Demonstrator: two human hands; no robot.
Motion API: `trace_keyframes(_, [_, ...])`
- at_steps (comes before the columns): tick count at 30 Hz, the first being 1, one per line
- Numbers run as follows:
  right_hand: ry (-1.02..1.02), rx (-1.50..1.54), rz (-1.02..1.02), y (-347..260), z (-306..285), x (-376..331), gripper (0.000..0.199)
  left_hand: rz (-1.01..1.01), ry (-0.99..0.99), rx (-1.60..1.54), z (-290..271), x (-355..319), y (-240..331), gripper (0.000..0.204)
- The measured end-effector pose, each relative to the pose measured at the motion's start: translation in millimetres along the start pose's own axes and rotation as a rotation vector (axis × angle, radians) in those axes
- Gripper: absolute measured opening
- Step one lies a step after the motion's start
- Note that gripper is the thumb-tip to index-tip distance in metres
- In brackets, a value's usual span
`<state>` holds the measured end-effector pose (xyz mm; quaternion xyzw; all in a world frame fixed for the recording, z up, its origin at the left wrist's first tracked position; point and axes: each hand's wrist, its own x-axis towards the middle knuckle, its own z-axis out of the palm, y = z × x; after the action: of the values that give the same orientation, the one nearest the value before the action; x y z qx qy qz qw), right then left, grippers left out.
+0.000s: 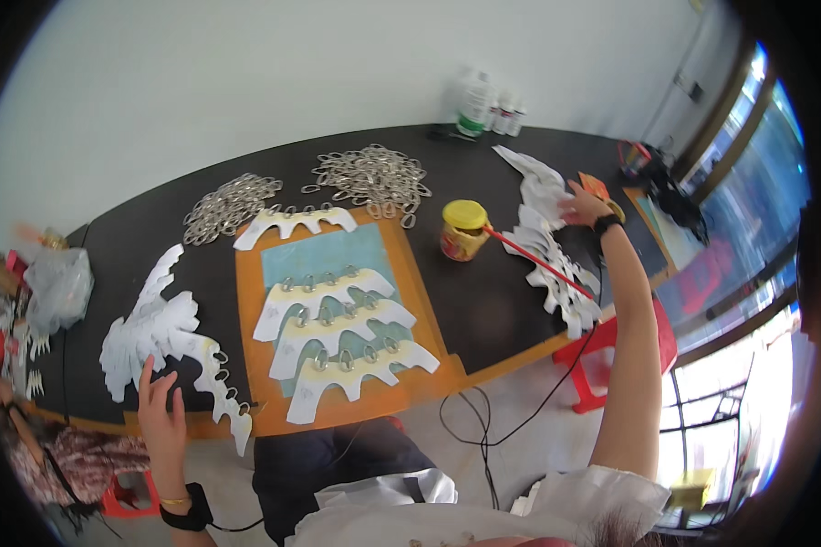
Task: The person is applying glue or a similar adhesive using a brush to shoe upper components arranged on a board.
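Note:
My left hand (160,415) has its fingers stretched out at the near edge of a stack of white scalloped pieces (160,328). One piece with metal rings along its curved edge hangs from that stack toward the table edge. At the right, my right hand (582,205) reaches with fingers apart over another pile of white pieces (538,187); I cannot make out anything held. Between my arms, three white scalloped pieces (337,328) with oval rings on yellowish spots lie in rows on a blue-green sheet (292,260). A fourth piece (296,223) lies at the board's far edge.
Two heaps of oval metal rings (374,182) lie at the back. A yellow-lidded jar (462,228) stands beside the orange board (251,301), a red stick (538,260) slanting from it. Bottles (474,105) stand by the wall. Another person (73,465) sits at the far left.

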<state>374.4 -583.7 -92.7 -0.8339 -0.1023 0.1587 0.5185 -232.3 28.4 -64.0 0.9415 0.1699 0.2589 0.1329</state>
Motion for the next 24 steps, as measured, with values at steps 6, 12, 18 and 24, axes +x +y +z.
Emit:
trace_keyframes(6, [0.313, -0.150, -0.084, -50, -19, 8, 0.015, -0.084, -0.030, 0.060, -10, -15, -7, 0.022])
trace_keyframes(12, [0.786, 0.151, -0.426, -125, -82, -36, 0.023, -0.106, 0.000, -0.021, -8, -18, -14, 0.021])
trace_keyframes(18, [0.793, 0.345, -0.826, -233, -106, -163, 0.022, -0.091, 0.051, -0.099, -19, -21, -1, 0.019])
trace_keyframes(24, [0.720, -0.598, -0.820, -212, -84, -290, 0.042, 0.199, 0.116, -0.387, -31, -17, 61, 0.023])
